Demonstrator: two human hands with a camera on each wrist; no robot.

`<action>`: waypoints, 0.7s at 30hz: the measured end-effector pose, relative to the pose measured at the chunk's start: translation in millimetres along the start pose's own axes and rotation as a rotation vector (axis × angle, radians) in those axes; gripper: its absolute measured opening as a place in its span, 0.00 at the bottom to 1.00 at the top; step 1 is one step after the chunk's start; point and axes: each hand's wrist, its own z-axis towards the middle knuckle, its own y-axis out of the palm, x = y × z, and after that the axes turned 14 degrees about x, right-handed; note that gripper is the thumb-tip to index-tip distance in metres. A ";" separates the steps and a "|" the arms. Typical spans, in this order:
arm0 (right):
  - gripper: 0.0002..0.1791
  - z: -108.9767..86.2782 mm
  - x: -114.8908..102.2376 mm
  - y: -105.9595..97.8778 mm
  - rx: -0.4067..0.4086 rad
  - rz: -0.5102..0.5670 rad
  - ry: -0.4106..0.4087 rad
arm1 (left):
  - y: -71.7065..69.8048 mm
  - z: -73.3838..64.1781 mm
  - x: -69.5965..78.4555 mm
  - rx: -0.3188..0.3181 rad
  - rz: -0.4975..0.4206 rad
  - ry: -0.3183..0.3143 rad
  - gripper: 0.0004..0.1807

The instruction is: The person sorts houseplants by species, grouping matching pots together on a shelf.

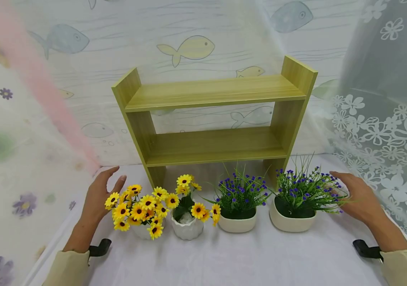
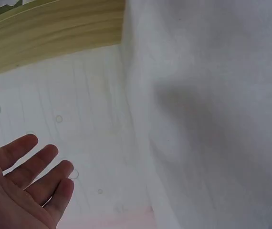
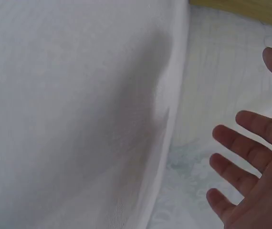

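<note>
In the head view my left hand (image 1: 100,195) hovers at the left, beside a white pot of yellow sunflowers (image 1: 138,211). Its fingers are spread in the left wrist view and hold nothing. To the right stands a smaller ribbed white pot of sunflowers (image 1: 187,228). Two oval cream pots with purple flowers follow: one near the middle (image 1: 238,224), one farther right (image 1: 292,221). My right hand (image 1: 359,198) is just right of that last pot, its fingertips partly behind the grass leaves. The right wrist view shows its fingers apart, with nothing in them.
Behind the pots stands a two-tier wooden shelf (image 1: 207,147) with raised sides. White cloth (image 1: 203,258) covers the table. A curtain printed with fish (image 1: 196,47) hangs at the back, and a lace curtain (image 1: 386,131) is at the right.
</note>
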 end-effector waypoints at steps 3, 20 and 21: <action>0.40 -0.1 0.9 1.1 0.005 0.065 -0.025 | -4.1 1.6 4.1 0.011 -0.043 -0.014 0.36; 0.31 -6.6 -1.5 6.6 -0.095 0.263 -0.040 | -43.5 10.2 60.4 0.137 -0.224 0.006 0.26; 0.29 -7.2 -1.4 7.2 -0.098 0.263 -0.070 | -44.6 10.0 65.1 0.148 -0.228 0.016 0.25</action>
